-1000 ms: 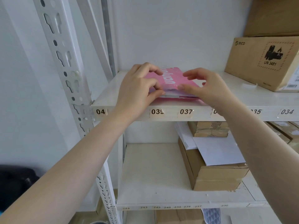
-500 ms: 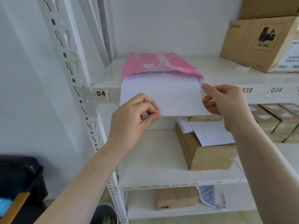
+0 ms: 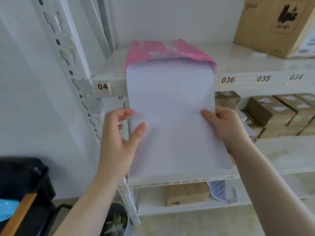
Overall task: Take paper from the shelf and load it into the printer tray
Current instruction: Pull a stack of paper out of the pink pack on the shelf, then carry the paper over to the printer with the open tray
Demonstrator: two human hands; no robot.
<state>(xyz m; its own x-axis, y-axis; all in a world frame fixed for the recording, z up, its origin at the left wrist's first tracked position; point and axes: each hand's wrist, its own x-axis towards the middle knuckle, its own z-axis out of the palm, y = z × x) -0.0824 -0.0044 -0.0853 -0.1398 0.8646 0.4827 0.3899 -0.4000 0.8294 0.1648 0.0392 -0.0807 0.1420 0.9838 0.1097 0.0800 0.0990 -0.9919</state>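
A stack of white paper [image 3: 172, 116] sticks far out of a pink wrapper [image 3: 153, 51] that lies on the white shelf [image 3: 238, 65] numbered 036 to 034. My right hand [image 3: 223, 125] grips the paper's right edge, thumb on top. At the paper's left edge is my left hand [image 3: 122, 133], fingers spread, its thumb resting on the sheet and the other fingers beside or behind the edge. The printer is not in view.
A large cardboard box [image 3: 276, 26] stands on the same shelf at the right. Small cardboard boxes [image 3: 272, 113] fill the shelf below. A perforated white upright [image 3: 71, 65] runs at the left. A black bin [image 3: 23, 184] and a round waste bin [image 3: 115, 222] sit on the floor.
The paper has slid much further out of the pink wrapper, toward me. My left hand went from pinching the bottom edge to an open hold at the left side.
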